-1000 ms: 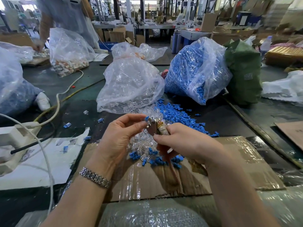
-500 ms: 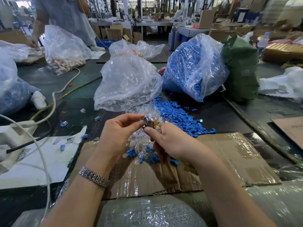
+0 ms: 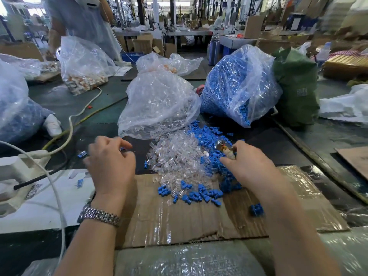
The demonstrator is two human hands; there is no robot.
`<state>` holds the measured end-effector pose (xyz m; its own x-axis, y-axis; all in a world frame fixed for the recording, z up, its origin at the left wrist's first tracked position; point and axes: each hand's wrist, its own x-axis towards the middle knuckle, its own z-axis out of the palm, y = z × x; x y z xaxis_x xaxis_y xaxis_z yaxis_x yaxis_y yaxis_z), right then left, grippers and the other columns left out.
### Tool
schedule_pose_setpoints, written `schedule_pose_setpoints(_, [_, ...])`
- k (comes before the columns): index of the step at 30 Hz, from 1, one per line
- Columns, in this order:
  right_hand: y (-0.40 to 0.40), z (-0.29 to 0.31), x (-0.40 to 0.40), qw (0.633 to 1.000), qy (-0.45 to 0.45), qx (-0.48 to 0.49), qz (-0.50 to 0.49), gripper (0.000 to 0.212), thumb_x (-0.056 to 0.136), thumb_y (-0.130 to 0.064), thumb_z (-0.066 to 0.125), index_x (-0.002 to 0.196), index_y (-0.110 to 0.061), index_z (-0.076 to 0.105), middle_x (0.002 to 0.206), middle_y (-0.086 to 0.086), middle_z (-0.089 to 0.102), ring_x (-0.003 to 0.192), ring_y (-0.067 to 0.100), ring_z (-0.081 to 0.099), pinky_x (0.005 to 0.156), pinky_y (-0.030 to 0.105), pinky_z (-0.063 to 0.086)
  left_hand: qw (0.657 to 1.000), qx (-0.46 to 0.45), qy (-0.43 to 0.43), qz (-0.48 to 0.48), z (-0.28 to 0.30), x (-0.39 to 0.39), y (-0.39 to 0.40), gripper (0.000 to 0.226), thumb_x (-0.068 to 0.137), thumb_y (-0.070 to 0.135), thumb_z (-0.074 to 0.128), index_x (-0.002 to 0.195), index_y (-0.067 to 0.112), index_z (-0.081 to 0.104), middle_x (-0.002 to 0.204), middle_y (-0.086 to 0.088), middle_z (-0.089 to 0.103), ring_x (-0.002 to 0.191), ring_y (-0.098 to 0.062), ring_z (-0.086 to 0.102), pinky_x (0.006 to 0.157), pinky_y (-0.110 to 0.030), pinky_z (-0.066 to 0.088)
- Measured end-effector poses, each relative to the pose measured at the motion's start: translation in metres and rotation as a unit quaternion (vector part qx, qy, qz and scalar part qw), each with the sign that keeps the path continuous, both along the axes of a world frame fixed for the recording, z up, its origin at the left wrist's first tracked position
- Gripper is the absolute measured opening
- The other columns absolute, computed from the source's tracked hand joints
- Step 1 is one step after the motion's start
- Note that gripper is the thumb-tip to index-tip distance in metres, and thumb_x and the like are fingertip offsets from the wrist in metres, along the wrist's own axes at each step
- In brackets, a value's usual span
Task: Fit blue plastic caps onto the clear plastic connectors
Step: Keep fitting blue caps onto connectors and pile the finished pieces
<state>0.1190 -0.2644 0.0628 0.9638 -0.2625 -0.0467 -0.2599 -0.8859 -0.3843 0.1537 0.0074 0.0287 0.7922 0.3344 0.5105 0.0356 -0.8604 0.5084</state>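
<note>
A pile of clear plastic connectors [image 3: 179,156] lies on the table in front of me, spilling from a clear bag [image 3: 159,104]. Blue caps [image 3: 206,136] are heaped to its right, and more blue caps [image 3: 199,194] lie on the cardboard sheet [image 3: 179,222]. My left hand [image 3: 111,162] hovers left of the pile, motion-blurred, fingers loosely curled downward with nothing visible in them. My right hand [image 3: 249,166] is over the blue caps and grips a small tape-wrapped tool [image 3: 227,149] with a shiny tip.
A big bag of blue caps [image 3: 235,84] and a green sack [image 3: 296,86] stand behind on the right. A white cable [image 3: 69,124] and a white device [image 3: 12,172] lie at left. Loose blue pieces [image 3: 82,154] sit near my left hand. A person [image 3: 79,16] works at the far left.
My hands were together above the pile, working one piece at the tool's tip. They have parted: the left swung left and down, the right moved right with the tool.
</note>
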Motion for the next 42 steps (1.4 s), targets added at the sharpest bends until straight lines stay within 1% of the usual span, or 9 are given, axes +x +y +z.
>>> schedule_pose_setpoints(2, [0.0,-0.007,0.002,0.999,0.024,-0.034,-0.01,0.042,0.097,-0.05,0.06,0.11,-0.013,0.047,0.115,0.012,0.059,0.106,0.034,0.056,0.075,0.039,0.041,0.994,-0.01,0.048,-0.098,-0.002,-0.002,-0.008,0.018,0.087,0.011,0.068,0.086,0.028,0.071,0.093,0.003,0.06,0.086,-0.017,0.06,0.078,-0.036,0.047])
schedule_pose_setpoints(6, [0.004,-0.013,0.004,0.998,0.048,-0.045,-0.015,0.047,0.093,-0.053,0.064,0.11,-0.012,0.048,0.12,0.014,0.057,0.112,0.035,0.054,0.087,0.043,0.049,0.971,0.014,0.18,-0.153,-0.007,-0.002,-0.018,0.015,0.091,0.022,0.067,0.104,0.026,0.075,0.101,0.005,0.069,0.092,-0.014,0.064,0.082,-0.031,0.053])
schedule_pose_setpoints(18, [0.009,-0.014,0.004,0.998,0.029,-0.056,-0.013,0.062,0.092,-0.058,0.063,0.133,-0.016,0.045,0.137,0.013,0.042,0.128,0.034,0.041,0.104,0.053,0.043,0.969,-0.011,0.178,-0.173,-0.007,-0.002,-0.021,0.013,0.091,0.02,0.075,0.088,0.03,0.067,0.082,0.015,0.065,0.079,-0.005,0.061,0.073,-0.03,0.052])
schedule_pose_setpoints(20, [0.009,-0.008,0.003,0.996,-0.013,-0.084,0.01,0.049,0.09,-0.054,0.068,0.125,-0.024,0.051,0.13,0.005,0.045,0.124,0.028,0.041,0.099,0.051,0.04,0.975,-0.025,0.149,-0.165,-0.007,-0.002,-0.02,0.011,0.091,0.022,0.075,0.087,0.029,0.067,0.081,0.015,0.065,0.078,-0.003,0.06,0.065,-0.025,0.047])
schedule_pose_setpoints(22, [0.006,-0.003,0.002,0.997,-0.014,-0.069,0.041,0.025,0.088,-0.05,0.072,0.098,-0.03,0.06,0.11,-0.005,0.056,0.113,0.022,0.049,0.091,0.045,0.037,0.978,-0.057,0.118,-0.163,-0.006,-0.001,-0.019,0.01,0.09,0.022,0.076,0.085,0.027,0.069,0.079,0.018,0.064,0.076,0.003,0.058,0.061,-0.017,0.04])
schedule_pose_setpoints(25, [0.005,0.001,-0.005,0.995,0.061,0.006,0.077,0.027,0.079,-0.05,0.082,0.079,-0.025,0.07,0.08,-0.014,0.063,0.092,0.016,0.063,0.086,0.039,0.048,0.975,-0.092,0.101,-0.176,-0.004,0.0,-0.019,0.008,0.091,0.022,0.075,0.088,0.028,0.073,0.082,0.017,0.067,0.081,0.0,0.062,0.068,-0.018,0.043])
schedule_pose_setpoints(27, [0.008,0.002,-0.008,0.993,0.08,-0.003,0.087,0.03,0.074,-0.05,0.085,0.081,-0.024,0.072,0.082,-0.01,0.067,0.084,0.013,0.064,0.081,0.038,0.056,0.969,-0.119,0.104,-0.19,-0.004,0.001,-0.021,0.006,0.091,0.022,0.074,0.091,0.028,0.075,0.085,0.015,0.071,0.082,-0.002,0.065,0.071,-0.019,0.047])
schedule_pose_setpoints(32, [0.016,-0.004,-0.01,0.986,0.059,-0.119,0.1,0.017,0.089,-0.027,0.074,0.104,-0.023,0.069,0.093,-0.003,0.067,0.084,0.019,0.065,0.073,0.033,0.056,0.914,-0.284,0.151,-0.248,-0.001,0.0,-0.022,0.008,0.09,0.015,0.074,0.092,0.022,0.076,0.077,0.007,0.077,0.07,-0.005,0.072,0.055,-0.014,0.051])
schedule_pose_setpoints(42, [0.022,-0.003,-0.014,0.977,0.061,-0.152,0.139,0.006,0.094,-0.009,0.064,0.095,-0.015,0.063,0.092,0.002,0.062,0.089,0.025,0.064,0.073,0.035,0.055,0.771,-0.501,0.215,-0.329,0.001,-0.002,-0.023,0.017,0.072,0.02,0.078,0.089,0.018,0.08,0.096,-0.013,0.077,0.092,-0.024,0.076,0.067,-0.023,0.058])
